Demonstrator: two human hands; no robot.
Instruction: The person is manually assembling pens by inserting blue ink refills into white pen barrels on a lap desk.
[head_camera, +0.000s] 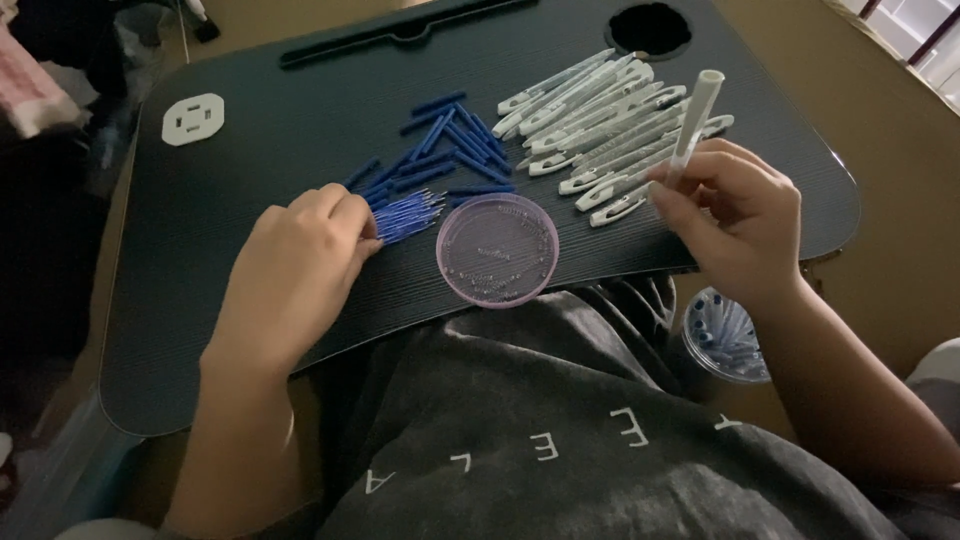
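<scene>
On the dark lap tray (250, 130), the left hand (300, 265) lay with its fingers curled over the near end of a bundle of blue refills (410, 215), touching them, though whether it truly pinched them could not be told. Just right of the bundle stood a round pink dish (497, 250), and behind it lay loose blue pen parts (450, 140) and a heap of white pen barrels (610, 125). At the right, the right hand (735, 215) was closed around one white pen barrel (695, 120), holding it nearly upright above the heap.

Bare forearms, no sleeves in view, dark grey top with pale printed lettering across the front
</scene>
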